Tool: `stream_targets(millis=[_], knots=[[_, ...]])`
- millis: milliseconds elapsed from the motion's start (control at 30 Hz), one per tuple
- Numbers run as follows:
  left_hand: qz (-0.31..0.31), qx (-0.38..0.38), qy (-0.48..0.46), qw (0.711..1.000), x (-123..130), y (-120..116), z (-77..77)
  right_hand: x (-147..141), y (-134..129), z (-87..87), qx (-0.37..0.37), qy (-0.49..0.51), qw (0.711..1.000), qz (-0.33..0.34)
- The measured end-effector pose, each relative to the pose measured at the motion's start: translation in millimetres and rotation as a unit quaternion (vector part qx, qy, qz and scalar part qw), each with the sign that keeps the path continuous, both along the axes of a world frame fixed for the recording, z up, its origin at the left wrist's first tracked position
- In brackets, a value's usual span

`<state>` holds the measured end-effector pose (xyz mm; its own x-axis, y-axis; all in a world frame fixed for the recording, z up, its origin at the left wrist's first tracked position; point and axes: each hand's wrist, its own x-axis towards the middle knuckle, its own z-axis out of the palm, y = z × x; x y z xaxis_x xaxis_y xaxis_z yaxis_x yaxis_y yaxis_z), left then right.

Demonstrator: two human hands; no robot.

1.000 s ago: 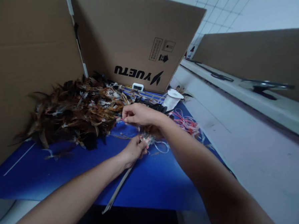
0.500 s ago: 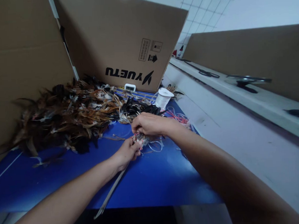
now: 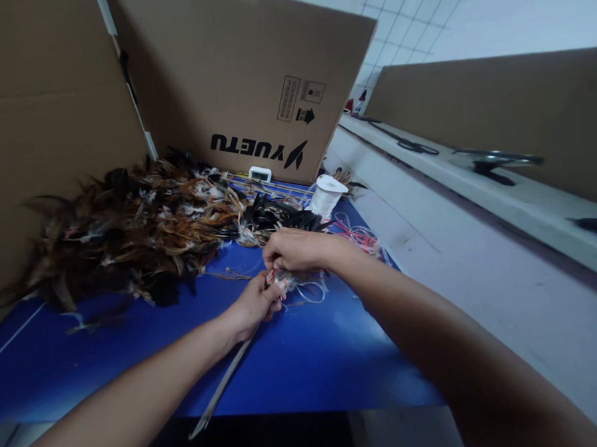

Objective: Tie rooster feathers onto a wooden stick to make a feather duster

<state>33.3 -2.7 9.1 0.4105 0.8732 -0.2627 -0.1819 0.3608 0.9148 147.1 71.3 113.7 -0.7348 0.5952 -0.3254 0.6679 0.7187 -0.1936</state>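
Observation:
My left hand (image 3: 255, 304) is closed round a small feather bundle (image 3: 289, 279) with red and white bits at its base. A long thin stick (image 3: 221, 385) runs from under this hand down past the table's front edge. Just above, my right hand (image 3: 287, 249) has its fingers pinched together at the top of the bundle; its fingertips partly hide what they grip. A loop of clear strip (image 3: 312, 292) lies beside the bundle on the blue table (image 3: 306, 363).
A large heap of brown and black feathers (image 3: 143, 225) covers the table's back left. Behind are a white spool (image 3: 327, 194), a small white display (image 3: 260, 175) and cardboard panels (image 3: 240, 73). Red and clear strips (image 3: 356, 234) lie at right, near a ledge with scissors (image 3: 417, 147).
Both hands stay in nearly the same place. The fingers and the red and white base of the bundle have shifted very slightly.

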Motion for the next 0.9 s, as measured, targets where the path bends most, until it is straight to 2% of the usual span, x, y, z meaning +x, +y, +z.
stream_targets(millis=[300,533,900], knots=[[-0.005,0.01,0.019,1.0,0,-1,1.3,-14,-8,6.8,0.019,-0.093,0.995,-0.043],[-0.012,0.011,0.02,1.0,0,-1,2.8,-24,-10,9.1,0.037,-0.149,0.987,-0.041],[-0.022,0.028,0.033,0.999,-1,0,1.0,-22,-6,9.3,0.016,-0.15,0.988,-0.02]])
